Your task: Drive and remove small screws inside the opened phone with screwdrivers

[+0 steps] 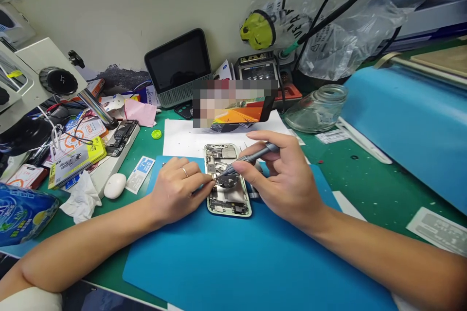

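An opened smartphone [229,199] lies on the blue mat [233,257], its inner boards and parts showing and a round dark piece in its middle. My right hand [288,180] grips a grey precision screwdriver [251,156], slanted down to the left, with its tip at the phone's left inner side. From the left, my left hand [180,184], with a ring on one finger, reaches the phone's left edge. Its thumb and index fingertips are pressed together beside the screwdriver tip; what they hold, if anything, is too small to tell.
Behind the phone stands a lit smartphone screen [241,112], partly blurred, on white paper [178,136]. A glass jar [317,109] leans at the right. On the left are a white earbud case [115,186], a crumpled tissue [82,199], boxes and a microscope arm [51,68].
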`<control>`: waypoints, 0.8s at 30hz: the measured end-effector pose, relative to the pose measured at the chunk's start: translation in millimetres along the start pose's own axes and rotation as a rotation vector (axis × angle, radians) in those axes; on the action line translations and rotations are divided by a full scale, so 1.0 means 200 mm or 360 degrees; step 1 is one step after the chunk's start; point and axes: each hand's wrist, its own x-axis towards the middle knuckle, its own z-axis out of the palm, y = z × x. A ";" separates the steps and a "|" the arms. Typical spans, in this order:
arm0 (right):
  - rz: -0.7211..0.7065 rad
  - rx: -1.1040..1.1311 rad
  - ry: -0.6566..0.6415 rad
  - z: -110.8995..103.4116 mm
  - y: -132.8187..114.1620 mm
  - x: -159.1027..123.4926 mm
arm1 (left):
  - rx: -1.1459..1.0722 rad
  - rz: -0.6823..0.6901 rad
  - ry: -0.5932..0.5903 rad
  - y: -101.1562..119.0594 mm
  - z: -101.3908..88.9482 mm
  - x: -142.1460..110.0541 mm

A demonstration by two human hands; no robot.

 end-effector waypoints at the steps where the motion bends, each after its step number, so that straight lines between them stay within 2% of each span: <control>1: 0.0004 0.0002 -0.0004 0.00 0.00 0.00 | 0.0000 0.0000 -0.0004 0.00 0.00 0.00; 9: -0.0007 0.0071 -0.0143 0.00 -0.04 0.00 | -0.0035 -0.0021 -0.0013 -0.01 0.00 -0.01; 14: -0.0153 0.0029 -0.0101 0.01 -0.04 -0.01 | -0.0049 -0.0060 -0.0030 0.00 -0.01 -0.01; 19: -0.0194 0.0001 -0.0076 0.02 -0.03 -0.01 | -0.0074 -0.0090 -0.0040 0.01 -0.03 -0.03; 24: -0.0357 -0.0044 -0.0160 0.01 -0.04 -0.02 | -0.0098 -0.0136 -0.0047 0.01 -0.03 -0.03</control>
